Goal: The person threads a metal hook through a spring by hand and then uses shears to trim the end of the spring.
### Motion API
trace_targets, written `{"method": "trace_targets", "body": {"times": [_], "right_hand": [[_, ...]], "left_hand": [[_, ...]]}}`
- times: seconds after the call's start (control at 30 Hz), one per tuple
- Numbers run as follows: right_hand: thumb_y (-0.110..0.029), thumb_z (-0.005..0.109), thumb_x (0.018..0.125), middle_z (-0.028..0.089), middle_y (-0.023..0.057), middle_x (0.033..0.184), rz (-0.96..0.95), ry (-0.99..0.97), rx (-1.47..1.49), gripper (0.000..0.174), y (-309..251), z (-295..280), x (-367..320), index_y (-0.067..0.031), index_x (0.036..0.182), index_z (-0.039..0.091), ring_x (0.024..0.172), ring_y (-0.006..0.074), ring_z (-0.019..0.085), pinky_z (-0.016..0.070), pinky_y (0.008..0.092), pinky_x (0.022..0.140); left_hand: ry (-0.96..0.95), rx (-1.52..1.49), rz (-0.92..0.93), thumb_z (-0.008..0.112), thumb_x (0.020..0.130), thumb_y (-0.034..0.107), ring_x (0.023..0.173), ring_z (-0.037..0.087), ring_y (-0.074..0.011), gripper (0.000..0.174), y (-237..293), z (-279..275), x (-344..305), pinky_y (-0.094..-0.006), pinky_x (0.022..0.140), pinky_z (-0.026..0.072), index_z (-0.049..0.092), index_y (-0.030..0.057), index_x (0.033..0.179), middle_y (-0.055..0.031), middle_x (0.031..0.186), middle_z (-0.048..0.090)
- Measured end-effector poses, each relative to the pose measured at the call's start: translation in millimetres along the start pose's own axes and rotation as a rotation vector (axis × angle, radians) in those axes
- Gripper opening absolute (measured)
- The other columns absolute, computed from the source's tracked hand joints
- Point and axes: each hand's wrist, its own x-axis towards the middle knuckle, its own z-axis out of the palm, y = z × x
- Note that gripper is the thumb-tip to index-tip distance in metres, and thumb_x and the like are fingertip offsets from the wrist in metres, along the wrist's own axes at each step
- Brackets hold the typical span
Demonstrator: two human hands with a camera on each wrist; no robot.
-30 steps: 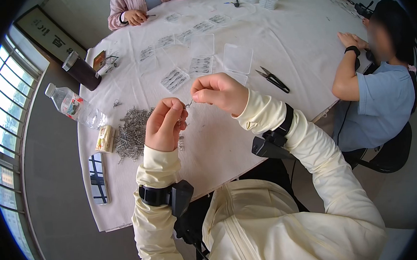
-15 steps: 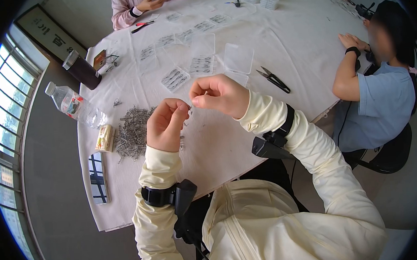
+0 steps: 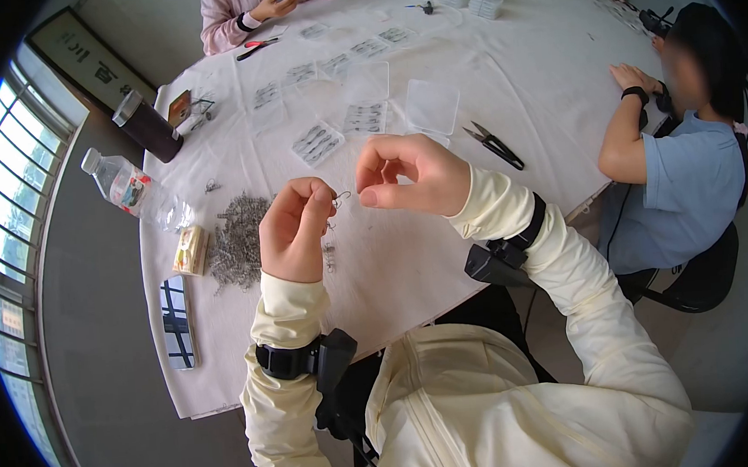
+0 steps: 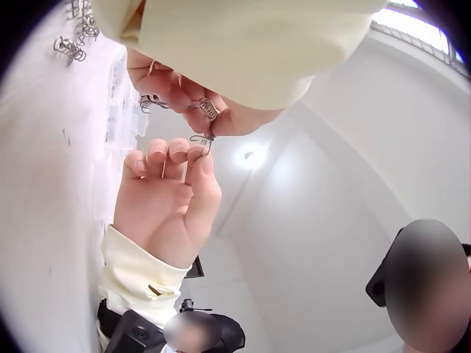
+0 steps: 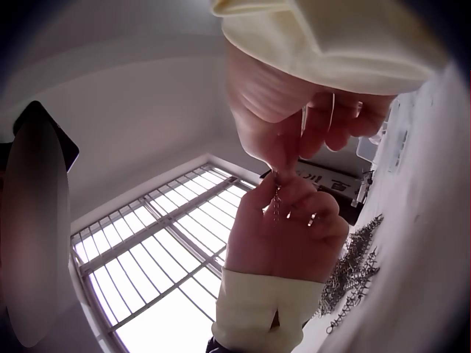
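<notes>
My left hand (image 3: 291, 231) pinches a small piece of bent dark wire (image 3: 343, 197) between thumb and forefinger; a hooked end sticks out to the right. In the left wrist view a tight wire coil (image 4: 209, 109) shows at the fingers of this left hand (image 4: 180, 92). Facing it, my right hand (image 3: 418, 177) has half-bent, loose fingers, its thumb tip a small gap from the hook in the head view. Both wrist views show the fingertips overlapping around the wire, so contact is unclear there. A heap of wire coils (image 3: 240, 243) lies left of the left hand.
Clear boxes with wire pieces (image 3: 317, 142) and scissors (image 3: 498, 147) lie beyond the hands. A bottle (image 3: 137, 191), tumbler (image 3: 148, 128), small packet (image 3: 190, 251) and phone (image 3: 176, 321) are at left. Red-handled pliers (image 3: 257, 47) lie near a person opposite; another sits at right.
My right hand has moved right, away from the left fingers, exposing the wire hook. The left hand stays nearly in place. Across the table, the pliers were put down after the oldest frame.
</notes>
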Motion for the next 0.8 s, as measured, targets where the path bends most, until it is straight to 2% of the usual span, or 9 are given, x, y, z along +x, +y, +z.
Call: {"method": "trace_targets", "body": {"times": [0.07, 0.2, 0.23, 0.3, 0.5, 0.63, 0.7, 0.73, 0.8], "right_hand": [[-0.024, 0.070, 0.082, 0.061, -0.0016, 0.080, 0.031, 0.101, -0.179, 0.018, -11.2, -15.1, -9.6, -0.0073, 0.085, 0.063, 0.076, 0.0096, 0.057, 0.0429, 0.0249, 0.068], [-0.028, 0.072, 0.080, 0.061, 0.0069, 0.086, 0.045, 0.352, -1.034, 0.028, -7.8, -61.4, -50.6, -0.0038, 0.089, 0.062, 0.083, 0.0236, 0.058, 0.0466, 0.0336, 0.075], [-0.028, 0.072, 0.080, 0.061, 0.0069, 0.086, 0.044, 0.356, -1.032, 0.028, -4.3, -71.1, -62.7, -0.0038, 0.089, 0.062, 0.083, 0.0236, 0.058, 0.0466, 0.0336, 0.075], [-0.028, 0.073, 0.079, 0.058, 0.0086, 0.089, 0.159, 0.368, -1.388, 0.032, 2.1, -81.7, -83.7, -0.0021, 0.093, 0.061, 0.087, 0.0271, 0.057, 0.0469, 0.0378, 0.080], [-0.019, 0.070, 0.080, 0.056, 0.0104, 0.090, 0.282, 0.248, -1.294, 0.024, 13.3, -89.5, -94.1, -0.0022, 0.093, 0.060, 0.089, 0.0280, 0.057, 0.0473, 0.0377, 0.080], [-0.013, 0.067, 0.081, 0.059, 0.0116, 0.092, 0.227, 0.261, -1.228, 0.020, 12.2, -90.1, -91.4, -0.0011, 0.094, 0.058, 0.087, 0.0309, 0.059, 0.0488, 0.0367, 0.077], [-0.008, 0.064, 0.082, 0.063, 0.0116, 0.093, 0.236, 0.356, -0.986, 0.018, 8.8, -87.2, -89.2, 0.0000, 0.096, 0.055, 0.083, 0.0285, 0.063, 0.0507, 0.0345, 0.072], [-0.008, 0.064, 0.082, 0.063, 0.0116, 0.093, 0.238, 0.354, -0.985, 0.018, 5.1, -84.4, -87.9, 0.0000, 0.096, 0.055, 0.083, 0.0285, 0.063, 0.0507, 0.0345, 0.072], [-0.005, 0.060, 0.084, 0.065, 0.0117, 0.094, 0.235, 0.346, -0.670, 0.019, -6.9, -76.3, -84.1, 0.0006, 0.101, 0.054, 0.082, 0.0241, 0.065, 0.0522, 0.0316, 0.070]], "left_hand": [[0.003, 0.030, 0.009, 0.055, 0.095, 0.012, 0.070, 0.044, -0.0060, 0.012, 0.8, -2.1, -0.5, -0.0205, 0.063, 0.0356, 0.059, 0.0008, 0.095, 0.0000, 0.080, 0.053], [-0.050, -0.020, 0.019, 0.058, 0.095, 0.015, 0.078, 0.050, -0.0057, 0.014, 3.1, -3.8, -4.9, -0.0203, 0.071, 0.0393, 0.060, 0.0015, 0.095, 0.0016, 0.085, 0.058], [-0.054, -0.031, 0.012, 0.058, 0.095, 0.014, 0.079, 0.050, -0.0059, 0.013, 6.5, -2.1, -4.9, -0.0206, 0.072, 0.0395, 0.060, 0.0011, 0.095, 0.0013, 0.086, 0.058], [-0.074, -0.025, 0.015, 0.058, 0.095, 0.014, 0.079, 0.050, -0.0062, 0.013, 12.1, 1.1, -5.6, -0.0209, 0.072, 0.0396, 0.059, 0.0010, 0.096, 0.0010, 0.086, 0.058], [-0.125, -0.057, 0.006, 0.057, 0.095, 0.012, 0.080, 0.050, -0.0069, 0.012, 22.9, 9.1, -9.4, -0.0215, 0.073, 0.0398, 0.059, 0.0004, 0.096, 0.0000, 0.087, 0.058], [-0.138, -0.059, 0.011, 0.057, 0.095, 0.011, 0.080, 0.051, -0.0071, 0.011, 28.5, 9.4, -11.1, -0.0214, 0.073, 0.0400, 0.059, 0.0003, 0.096, -0.0008, 0.088, 0.059], [-0.153, -0.050, 0.025, 0.057, 0.094, 0.011, 0.080, 0.051, -0.0071, 0.011, 29.7, 6.9, -10.4, -0.0212, 0.073, 0.0401, 0.059, 0.0002, 0.096, -0.0010, 0.088, 0.060], [-0.169, -0.040, 0.039, 0.058, 0.094, 0.010, 0.080, 0.052, -0.0070, 0.010, 30.3, 6.2, -10.1, -0.0210, 0.072, 0.0402, 0.059, 0.0002, 0.096, -0.0012, 0.088, 0.060], [-0.155, 0.002, 0.053, 0.059, 0.094, 0.009, 0.079, 0.052, -0.0068, 0.009, 33.2, 7.5, -10.4, -0.0207, 0.072, 0.0402, 0.060, -0.0001, 0.096, -0.0013, 0.088, 0.061]]}}
